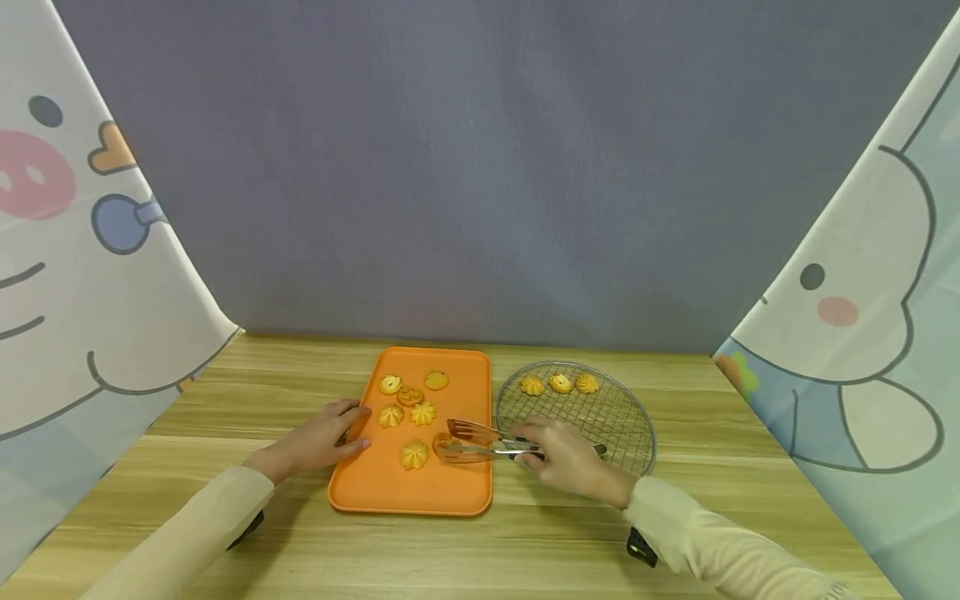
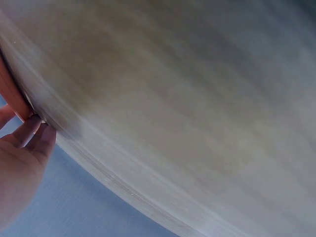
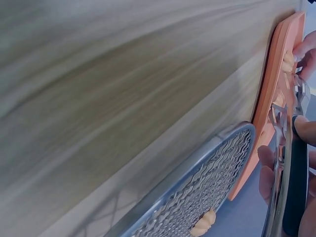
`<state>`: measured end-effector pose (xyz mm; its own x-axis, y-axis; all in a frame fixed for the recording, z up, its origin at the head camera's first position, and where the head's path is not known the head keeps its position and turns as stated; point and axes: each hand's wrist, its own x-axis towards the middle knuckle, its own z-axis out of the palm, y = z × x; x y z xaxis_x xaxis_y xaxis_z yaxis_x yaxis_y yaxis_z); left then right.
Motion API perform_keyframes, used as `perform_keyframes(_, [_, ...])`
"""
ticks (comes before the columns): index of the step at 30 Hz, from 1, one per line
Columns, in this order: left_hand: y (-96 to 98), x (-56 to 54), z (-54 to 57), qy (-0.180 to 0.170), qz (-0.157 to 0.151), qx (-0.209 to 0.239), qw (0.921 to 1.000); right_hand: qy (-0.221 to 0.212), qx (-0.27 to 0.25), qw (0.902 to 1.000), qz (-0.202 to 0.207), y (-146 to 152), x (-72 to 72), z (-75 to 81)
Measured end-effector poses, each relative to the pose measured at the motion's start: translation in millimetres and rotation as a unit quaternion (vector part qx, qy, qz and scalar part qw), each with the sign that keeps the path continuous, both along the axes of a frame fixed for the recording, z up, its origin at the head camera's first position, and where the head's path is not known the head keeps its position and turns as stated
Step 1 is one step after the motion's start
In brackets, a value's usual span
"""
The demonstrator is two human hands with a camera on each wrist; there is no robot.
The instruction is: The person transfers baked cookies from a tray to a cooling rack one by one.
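My left hand [image 1: 318, 437] grips the left rim of an orange tray [image 1: 450, 492], its fingers at the edge in the left wrist view. In my right hand [image 1: 566, 457] are metal tongs [image 1: 504, 452] with dark handles [image 3: 296, 182]. The tongs reach over the tray's right side, their two ends apart around a pretzel-shaped cookie [image 1: 447, 442]; whether they touch it I cannot tell. Several more golden cookies lie on the tray, among them a ridged one [image 1: 414, 454] and a flat round one [image 1: 436, 380].
A round wire rack [image 1: 622, 417] stands right of the tray, partly under my right hand. Near its far rim are three cookies: a ridged one [image 1: 532, 385], a ring-like one [image 1: 561, 383] and a swirled one [image 1: 587, 383]. A grey cloth wall [image 1: 480, 208] rises behind the wooden table [image 1: 420, 558].
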<state>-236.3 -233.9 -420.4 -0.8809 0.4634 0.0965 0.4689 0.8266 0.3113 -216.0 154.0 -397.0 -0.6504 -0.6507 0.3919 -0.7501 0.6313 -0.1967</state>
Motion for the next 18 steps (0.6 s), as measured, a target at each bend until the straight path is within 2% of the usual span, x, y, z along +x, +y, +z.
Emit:
perform_keyframes(3, [-0.1, -0.3, -0.2, 0.0, -0.001, 0.0, 1.0, 0.013, 0.001, 0.9999, -0.002, -2.6, -0.3, -1.7])
perform_keyframes(18, [1.4, 0.6, 0.8, 0.007, -0.003, -0.004, 1.0, 0.005, -0.011, 0.9999, -0.005, -8.2, -0.7, -1.9])
